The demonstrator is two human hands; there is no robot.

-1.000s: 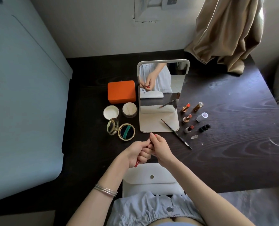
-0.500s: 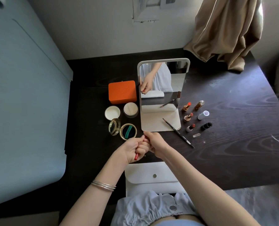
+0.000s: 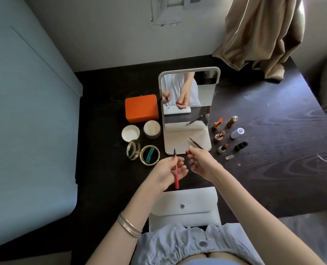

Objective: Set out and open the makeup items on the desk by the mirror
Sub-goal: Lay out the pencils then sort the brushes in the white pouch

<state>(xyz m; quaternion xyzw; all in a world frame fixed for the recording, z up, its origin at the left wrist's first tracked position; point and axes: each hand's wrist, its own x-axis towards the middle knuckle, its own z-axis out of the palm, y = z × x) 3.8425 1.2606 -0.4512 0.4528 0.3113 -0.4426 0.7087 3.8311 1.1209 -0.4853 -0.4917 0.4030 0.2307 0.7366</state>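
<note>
Eyeliner pen (image 3: 176,172) uncapped: left hand (image 3: 168,172) grips barrel, right hand (image 3: 199,161) pinches red cap (image 3: 187,152). Next, prob. lay both on desk (image 3: 273,169) w/ care, keeping tip off white mirror (image 3: 187,111) base.

desk (image 3: 263,150): we see very dark brown, near black, with pale swirling wood grain
box (image 3: 141,108): we see plain bright orange
mirror (image 3: 189,69): we note a white frame and base
pen (image 3: 176,174): we see a red barrel with a black tip
pouch (image 3: 183,207): we see white, with a silver snap
compact (image 3: 150,155): we see a gold rim, dark inside with a green band
curtain (image 3: 258,35): we see plain tan
bangles (image 3: 129,225): we see silver
garment (image 3: 170,243): we see pale blue with fine stripes
cap (image 3: 241,146): we see black
</note>
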